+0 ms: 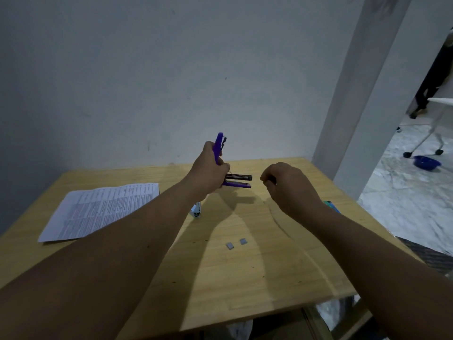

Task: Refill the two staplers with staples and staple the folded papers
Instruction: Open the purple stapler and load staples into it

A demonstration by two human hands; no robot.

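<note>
My left hand (210, 171) grips a purple stapler (239, 180) above the far middle of the wooden table (220, 278). The stapler is swung open: its lid points up past my fingers and its metal magazine and base point right. My right hand (285, 186) hovers just right of the magazine tip with fingers curled; whether it pinches staples I cannot tell. Two small grey staple strips (236, 243) lie on the table nearer to me. A printed paper sheet (98, 209) lies flat at the left.
A small white box (196, 211) stands under my left wrist. A teal object (332, 206) peeks out behind my right forearm at the table's right edge. A wall rises behind the table; a blue bowl (426, 163) lies on the floor at right.
</note>
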